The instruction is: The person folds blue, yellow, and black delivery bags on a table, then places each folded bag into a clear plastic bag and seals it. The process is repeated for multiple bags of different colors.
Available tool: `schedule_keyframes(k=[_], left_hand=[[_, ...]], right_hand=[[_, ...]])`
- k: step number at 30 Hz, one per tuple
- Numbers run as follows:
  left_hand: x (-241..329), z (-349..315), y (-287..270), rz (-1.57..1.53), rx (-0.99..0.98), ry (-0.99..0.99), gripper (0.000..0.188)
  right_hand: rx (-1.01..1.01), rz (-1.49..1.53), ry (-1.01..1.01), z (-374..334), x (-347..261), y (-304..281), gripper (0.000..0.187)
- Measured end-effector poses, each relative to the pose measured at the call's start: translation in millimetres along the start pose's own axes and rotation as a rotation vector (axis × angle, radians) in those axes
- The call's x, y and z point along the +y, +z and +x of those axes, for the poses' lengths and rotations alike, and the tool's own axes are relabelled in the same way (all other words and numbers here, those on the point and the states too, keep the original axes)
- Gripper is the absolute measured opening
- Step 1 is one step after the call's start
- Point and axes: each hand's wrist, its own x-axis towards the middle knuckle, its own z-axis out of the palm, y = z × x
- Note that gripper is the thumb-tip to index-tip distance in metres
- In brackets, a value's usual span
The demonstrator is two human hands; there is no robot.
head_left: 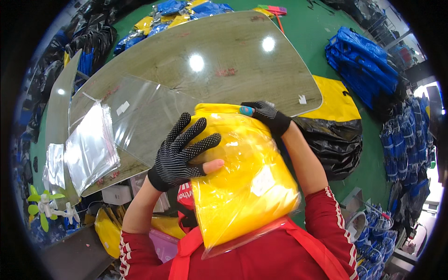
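In front of my chest is a folded yellow piece of material [242,182], glossy and wrapped in a clear plastic bag. Its lower end rests against my red top, and its upper end lies at the table's near edge. My left hand [183,151], in a black dotted glove with the thumb tip bare, lies on the package's left side with fingers spread. At the top right corner, my right hand [268,115] grips the upper edge, a blue patch showing on one finger. Its remaining fingers are partly hidden.
Clear plastic bags [93,144] lie on the left of the wood-patterned table [186,60]. Blue and yellow packages [175,11] sit beyond it. A yellow and black sack [333,140] and a blue bundle [364,65] are at right. A small green-bladed fan [45,205] stands lower left.
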Motion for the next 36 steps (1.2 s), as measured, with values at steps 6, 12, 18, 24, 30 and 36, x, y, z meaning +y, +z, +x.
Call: schedule_keyframes(k=[6, 12, 18, 24, 30, 36], left_hand=[[-25, -1, 32, -0.817, 0.368, -0.531, 0.078], [-5, -14, 46, -1.019, 0.179, -0.854, 0.053], [20, -5, 28, -1.163, 0.227, -0.847, 0.042], [32, -37, 36, -1.307, -0.022, -0.867, 0.064], [40, -41, 53, -1.131, 0.049, -0.774, 0.057], [47, -24, 55, -1.032, 0.145, -0.68, 0.059]], right_hand=[[0.247, -0.436, -0.367, -8, -29, 2, 0.04], [0.28, -1.134, -0.384, -15, -34, 52, 0.061], [0.111, -1.214, -0.397, -10, -41, 79, 0.072], [0.156, -1.057, -0.103, -4, -38, 71, 0.06], [-0.034, -0.968, -0.365, -10, -50, 78, 0.081], [0.101, -1.153, -0.286, -13, -34, 75, 0.083]])
